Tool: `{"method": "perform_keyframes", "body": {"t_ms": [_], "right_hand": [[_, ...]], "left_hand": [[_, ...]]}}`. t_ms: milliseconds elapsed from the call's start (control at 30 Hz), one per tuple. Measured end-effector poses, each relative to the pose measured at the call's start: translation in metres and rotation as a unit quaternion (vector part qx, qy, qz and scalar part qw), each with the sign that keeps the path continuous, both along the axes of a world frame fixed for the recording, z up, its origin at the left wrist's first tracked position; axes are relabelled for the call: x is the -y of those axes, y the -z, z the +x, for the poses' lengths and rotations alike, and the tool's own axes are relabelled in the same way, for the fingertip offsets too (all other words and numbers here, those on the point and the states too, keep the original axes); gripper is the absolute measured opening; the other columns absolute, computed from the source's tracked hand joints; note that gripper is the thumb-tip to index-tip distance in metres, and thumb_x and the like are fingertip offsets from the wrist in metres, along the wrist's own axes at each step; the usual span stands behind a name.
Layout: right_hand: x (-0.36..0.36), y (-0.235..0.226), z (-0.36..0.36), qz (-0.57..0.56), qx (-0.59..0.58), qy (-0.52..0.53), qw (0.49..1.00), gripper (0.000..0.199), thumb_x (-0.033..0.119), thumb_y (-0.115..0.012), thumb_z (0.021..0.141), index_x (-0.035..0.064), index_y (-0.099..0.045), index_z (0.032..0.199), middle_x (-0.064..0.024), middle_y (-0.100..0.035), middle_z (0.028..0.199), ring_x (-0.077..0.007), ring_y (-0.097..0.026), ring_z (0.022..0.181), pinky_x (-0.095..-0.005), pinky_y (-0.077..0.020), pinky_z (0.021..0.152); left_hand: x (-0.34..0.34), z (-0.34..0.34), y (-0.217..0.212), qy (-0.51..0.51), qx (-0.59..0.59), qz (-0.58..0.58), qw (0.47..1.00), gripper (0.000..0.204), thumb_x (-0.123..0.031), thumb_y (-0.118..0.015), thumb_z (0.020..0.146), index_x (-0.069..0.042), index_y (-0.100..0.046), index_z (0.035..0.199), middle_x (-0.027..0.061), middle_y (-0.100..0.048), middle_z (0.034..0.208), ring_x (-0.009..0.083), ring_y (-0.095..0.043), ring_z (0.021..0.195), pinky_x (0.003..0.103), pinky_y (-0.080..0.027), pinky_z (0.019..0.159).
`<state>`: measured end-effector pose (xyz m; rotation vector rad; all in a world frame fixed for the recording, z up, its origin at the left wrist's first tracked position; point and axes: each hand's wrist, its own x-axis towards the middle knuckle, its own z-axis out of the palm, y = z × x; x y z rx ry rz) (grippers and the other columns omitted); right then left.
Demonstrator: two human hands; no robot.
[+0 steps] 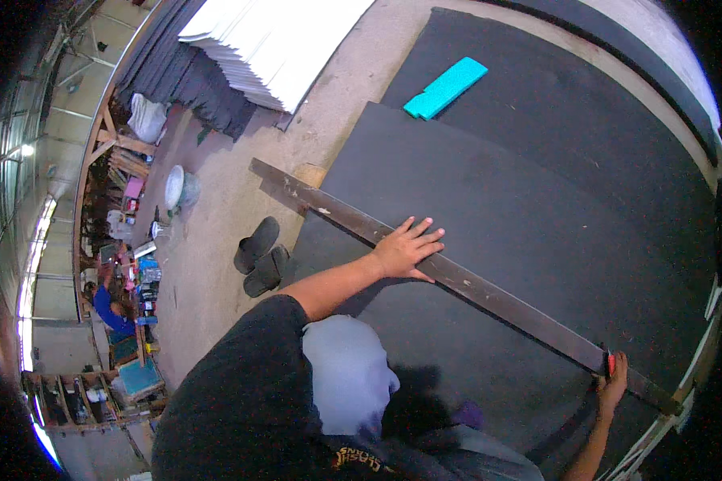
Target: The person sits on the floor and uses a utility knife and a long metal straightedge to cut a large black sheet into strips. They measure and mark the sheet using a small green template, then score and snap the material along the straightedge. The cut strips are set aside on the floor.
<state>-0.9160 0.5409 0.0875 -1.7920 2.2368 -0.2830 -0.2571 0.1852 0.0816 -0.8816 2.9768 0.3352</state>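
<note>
Workshop with a dusty concrete floor [217, 264]: large dark grey sheets [537, 184] lie flat on it, a turquoise block [445, 86] resting on the far sheet, a pair of dark sandals [260, 256] just off the sheet edge, and a stack of white panels [273, 40] beyond. A long dark metal straightedge [489, 293] runs diagonally across the nearer sheet; the left hand [405, 248] lies flat on it, fingers spread, gripping nothing. The right hand [614, 385] is closed round a small red-tipped tool [611, 363], its tip against the straightedge's near edge, close to the lower right end.
</note>
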Motion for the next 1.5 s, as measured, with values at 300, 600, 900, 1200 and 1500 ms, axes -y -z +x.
{"method": "perform_keyframes", "body": {"t_ms": [300,600,900,1200,1500], "right_hand": [[-0.014,0.015,-0.030,0.032,0.016,0.029,0.999,0.078,0.005,-0.079,0.072,-0.0022,-0.053,0.144,-0.0239,-0.048,0.156,-0.0415,-0.044,0.145,-0.0450,-0.0350,0.121],[-0.022,0.028,-0.041,0.020,0.027,0.037,0.999,0.083,0.000,-0.083,0.068,-0.0021,-0.053,0.145,-0.0224,-0.047,0.157,-0.0395,-0.043,0.147,-0.0441,-0.0338,0.122],[-0.023,0.026,-0.043,0.024,0.013,0.031,0.999,0.084,0.005,-0.085,0.065,-0.0011,-0.055,0.144,-0.0217,-0.048,0.156,-0.0393,-0.044,0.146,-0.0433,-0.0364,0.121],[-0.021,0.021,-0.041,0.008,0.041,0.030,0.999,0.081,0.003,-0.082,0.068,-0.0015,-0.054,0.144,-0.0221,-0.049,0.155,-0.0402,-0.047,0.144,-0.0432,-0.0380,0.119],[-0.015,0.009,-0.034,0.019,0.049,0.056,0.997,0.078,-0.002,-0.077,0.068,-0.0043,-0.053,0.142,-0.0230,-0.051,0.152,-0.0405,-0.050,0.141,-0.0421,-0.0389,0.118]], "left_hand": [[-0.002,-0.022,-0.007,0.008,-0.040,-0.024,0.999,0.079,-0.070,-0.074,0.078,-0.015,-0.064,0.134,0.0069,-0.053,0.153,0.0377,-0.042,0.147,0.061,-0.036,0.118],[-0.002,-0.023,0.000,0.002,-0.039,-0.013,0.999,0.078,-0.068,-0.075,0.078,-0.015,-0.064,0.133,0.0070,-0.055,0.152,0.0376,-0.045,0.145,0.059,-0.038,0.117],[-0.004,-0.019,0.005,0.000,-0.038,0.001,0.999,0.080,-0.065,-0.078,0.076,-0.016,-0.061,0.138,0.0066,-0.051,0.156,0.0392,-0.044,0.145,0.059,-0.036,0.118],[-0.003,-0.020,0.004,-0.001,-0.040,0.017,0.999,0.081,-0.061,-0.081,0.074,-0.017,-0.061,0.139,0.0062,-0.049,0.158,0.0400,-0.043,0.146,0.059,-0.036,0.119],[-0.003,-0.022,0.005,0.000,-0.047,0.018,0.999,0.082,-0.060,-0.082,0.073,-0.016,-0.060,0.139,0.0069,-0.050,0.157,0.0404,-0.044,0.145,0.058,-0.037,0.119]]}}
